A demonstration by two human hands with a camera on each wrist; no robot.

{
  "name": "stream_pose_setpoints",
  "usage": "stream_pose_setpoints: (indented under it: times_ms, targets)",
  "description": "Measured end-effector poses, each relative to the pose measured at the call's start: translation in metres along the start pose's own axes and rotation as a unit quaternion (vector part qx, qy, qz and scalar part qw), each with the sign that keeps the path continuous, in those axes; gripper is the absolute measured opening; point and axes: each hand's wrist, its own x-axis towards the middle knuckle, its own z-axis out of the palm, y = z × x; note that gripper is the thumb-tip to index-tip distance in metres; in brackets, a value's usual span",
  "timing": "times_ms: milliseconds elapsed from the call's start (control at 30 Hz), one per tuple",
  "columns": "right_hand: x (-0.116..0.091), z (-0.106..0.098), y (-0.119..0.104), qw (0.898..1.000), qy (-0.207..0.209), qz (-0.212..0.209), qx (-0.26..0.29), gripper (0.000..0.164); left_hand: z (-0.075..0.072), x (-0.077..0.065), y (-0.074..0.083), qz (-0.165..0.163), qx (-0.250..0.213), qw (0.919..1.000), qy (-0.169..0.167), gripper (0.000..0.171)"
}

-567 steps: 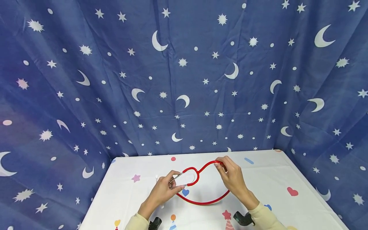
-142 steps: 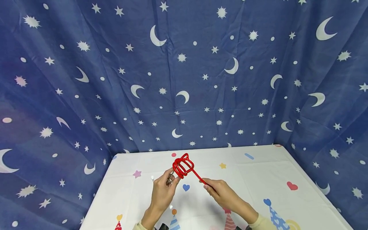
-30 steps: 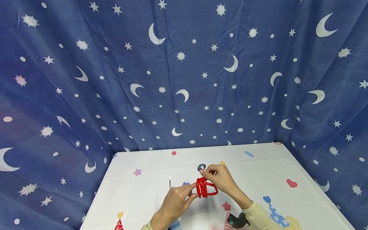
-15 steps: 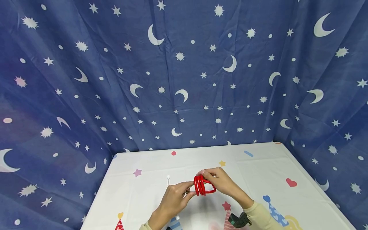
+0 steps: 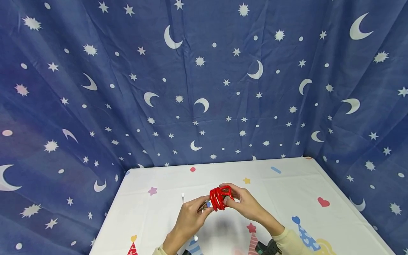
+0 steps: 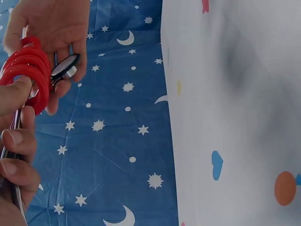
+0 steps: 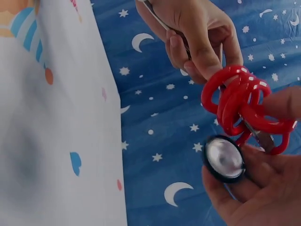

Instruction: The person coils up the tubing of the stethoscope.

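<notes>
A stethoscope [image 5: 218,199] is held in the air above the table, its red tubing wound in several tight loops round the metal ear tubes. My left hand [image 5: 190,215] grips the ear tubes, with the white ear tips [image 5: 183,195] sticking out past it. My right hand [image 5: 248,204] holds the far end of the coil, thumb on the loops and fingers behind. In the right wrist view the round chest piece [image 7: 224,158] hangs beside the coil against the right fingers; the left wrist view shows its dark rim [image 6: 65,67] there too. The head view hides it.
Beneath the hands lies a white tablecloth [image 5: 280,198] printed with hearts, stars and party hats. A blue curtain [image 5: 204,88] with moons and stars stands behind the table and along both sides.
The tubing, stretched in one long loop at first, is now coiled round the ear tubes. Within the last second my right hand has shifted from the chest piece end onto the coil.
</notes>
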Motion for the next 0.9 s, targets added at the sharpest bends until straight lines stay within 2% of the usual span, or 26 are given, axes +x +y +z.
stream_pose_setpoints:
  times_ms: [167, 433, 800, 900]
  targets:
    - [-0.002, 0.005, 0.000, 0.999, 0.034, 0.010, -0.015, 0.036, -0.002, -0.001, -0.002, -0.007, 0.010, 0.9998, 0.017, 0.032]
    - [-0.002, 0.010, 0.003, 0.997, 0.080, -0.016, -0.004, 0.039, -0.003, 0.000, 0.000, -0.008, 0.027, 0.9995, 0.015, 0.035]
    - [-0.002, 0.017, 0.001, 0.986, 0.119, 0.042, 0.105, 0.044, -0.002, 0.000, -0.001, -0.015, 0.042, 0.9988, 0.020, 0.034]
    - [-0.003, 0.018, -0.001, 0.978, 0.119, 0.060, 0.160, 0.048, 0.000, 0.000, -0.001, -0.008, 0.044, 0.9988, 0.021, 0.034]
